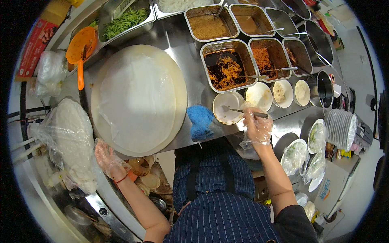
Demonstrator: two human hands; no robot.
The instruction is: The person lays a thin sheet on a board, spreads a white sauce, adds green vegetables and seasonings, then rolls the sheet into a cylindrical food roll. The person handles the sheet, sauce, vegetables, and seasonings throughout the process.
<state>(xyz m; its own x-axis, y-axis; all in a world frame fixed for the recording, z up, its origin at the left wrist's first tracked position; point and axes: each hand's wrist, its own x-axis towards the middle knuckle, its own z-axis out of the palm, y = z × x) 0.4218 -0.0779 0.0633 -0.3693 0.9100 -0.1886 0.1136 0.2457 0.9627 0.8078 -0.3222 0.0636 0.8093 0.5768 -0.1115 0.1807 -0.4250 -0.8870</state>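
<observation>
My right hand [258, 125], in a clear plastic glove, is closed round the handle of a spoon [237, 110]. The spoon's metal end dips into a white bowl [234, 98] with a little residue on its inside. Farther left, a round pale board [180, 91] carries thin, translucent white sheets [139, 97], shaped like large discs. By the board's near left edge is my left hand [110, 160], also gloved, its fingers stretched out and holding nothing. A crumpled blue cloth [200, 121] lies between the board and the bowl.
Steel pans of dark sauce [214, 67], chilli paste [263, 58] and green shreds [125, 23] line the back. Small bowls [259, 96] stand right of the spoon's bowl. An orange strainer [81, 46] and a plastic-covered white mass [71, 133] are left; wrapped plates [294, 156] are right.
</observation>
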